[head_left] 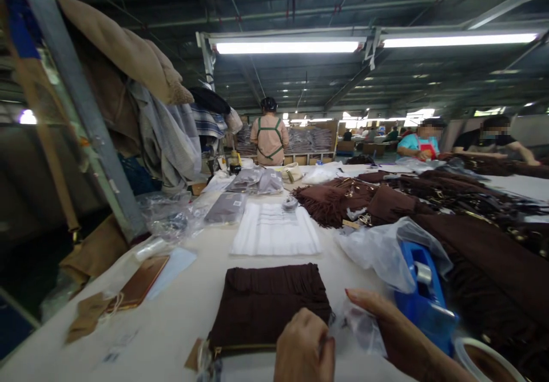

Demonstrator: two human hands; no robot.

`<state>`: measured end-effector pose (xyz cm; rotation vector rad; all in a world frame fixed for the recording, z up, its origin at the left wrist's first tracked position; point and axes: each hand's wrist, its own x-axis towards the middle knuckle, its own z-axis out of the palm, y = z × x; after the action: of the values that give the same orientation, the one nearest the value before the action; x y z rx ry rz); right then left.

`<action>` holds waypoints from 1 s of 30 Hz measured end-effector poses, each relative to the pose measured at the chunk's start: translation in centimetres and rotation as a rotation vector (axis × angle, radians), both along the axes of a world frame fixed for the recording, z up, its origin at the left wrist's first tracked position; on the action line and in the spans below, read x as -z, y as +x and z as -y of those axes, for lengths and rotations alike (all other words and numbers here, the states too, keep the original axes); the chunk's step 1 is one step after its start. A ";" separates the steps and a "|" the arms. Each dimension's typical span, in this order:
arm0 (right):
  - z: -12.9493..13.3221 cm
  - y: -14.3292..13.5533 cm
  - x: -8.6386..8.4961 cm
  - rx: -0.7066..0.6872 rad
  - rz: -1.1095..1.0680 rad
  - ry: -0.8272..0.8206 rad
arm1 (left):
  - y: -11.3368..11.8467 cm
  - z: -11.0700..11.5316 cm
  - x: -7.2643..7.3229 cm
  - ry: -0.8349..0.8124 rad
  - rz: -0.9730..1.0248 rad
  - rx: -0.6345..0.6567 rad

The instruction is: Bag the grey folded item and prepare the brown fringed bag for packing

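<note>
Head view: left hand (304, 345) curled shut at brown pouch (270, 307) near edge, grip unclear. Right hand (386, 325) open, flat on clear bag (360, 327), just right of pouch. Pouch long axis left-right on bench (180, 325).

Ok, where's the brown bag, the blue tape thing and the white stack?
brown fringed bag (270, 305): head view, middle of its front.
blue tape dispenser (422, 299): head view, its side.
white stack (275, 230): head view, top sheet.

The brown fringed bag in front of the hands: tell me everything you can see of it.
The brown fringed bag lies flat on the white table, roughly square, dark suede-like cloth with rows of fringe across its face. A gold-coloured zip edge runs along its near side. The left hand rests at its near right corner; whether it grips the bag is unclear.
</note>
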<state>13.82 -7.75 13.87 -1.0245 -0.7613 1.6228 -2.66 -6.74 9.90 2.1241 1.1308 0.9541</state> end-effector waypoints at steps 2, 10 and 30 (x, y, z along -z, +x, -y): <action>0.0 0.2 0.3 -0.067 0.013 0.013 | -0.6 -0.6 -0.1 -0.167 0.066 0.007; -0.6 1.0 3.2 -0.137 0.036 -0.080 | -4.2 -3.1 -1.0 -0.707 0.353 0.010; 0.2 0.1 2.7 0.009 0.120 -0.044 | -2.2 -2.6 2.6 0.602 -0.139 0.162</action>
<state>13.92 -7.95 11.18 -1.1637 -0.8027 1.5875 -4.90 -4.17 7.27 2.7455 0.7724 1.1920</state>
